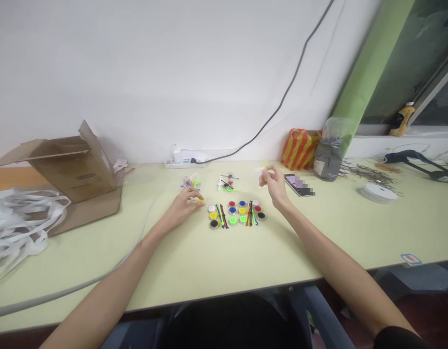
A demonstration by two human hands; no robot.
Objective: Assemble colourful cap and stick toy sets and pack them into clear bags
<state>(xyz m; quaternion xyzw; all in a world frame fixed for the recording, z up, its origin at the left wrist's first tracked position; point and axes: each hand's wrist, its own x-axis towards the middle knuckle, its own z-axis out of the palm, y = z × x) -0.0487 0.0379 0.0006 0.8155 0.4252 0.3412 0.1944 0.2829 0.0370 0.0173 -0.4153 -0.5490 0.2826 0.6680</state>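
Note:
My left hand [184, 206] rests low over the pale green table [166, 271], its fingertips closed on a small yellow piece [201, 200]. Raised a little above the table, my right hand [275, 186] pinches a thin pale yellow stick [265, 167]. Between them lie rows of coloured plastic discs [232, 211] with bundles of coloured sticks [219, 215] [250, 214] among them. Small assembled stick-and-disc pieces [227, 182] stand just beyond, and a clear bag of small parts [190, 183] lies near my left fingers.
A phone [298, 184] lies to the right of my right hand. An open cardboard box [74, 169] and white straps [16, 228] fill the left. Along the wall stand a power strip [184, 160] and a striped bag [300, 149]. A grey cable [64, 291] crosses the table.

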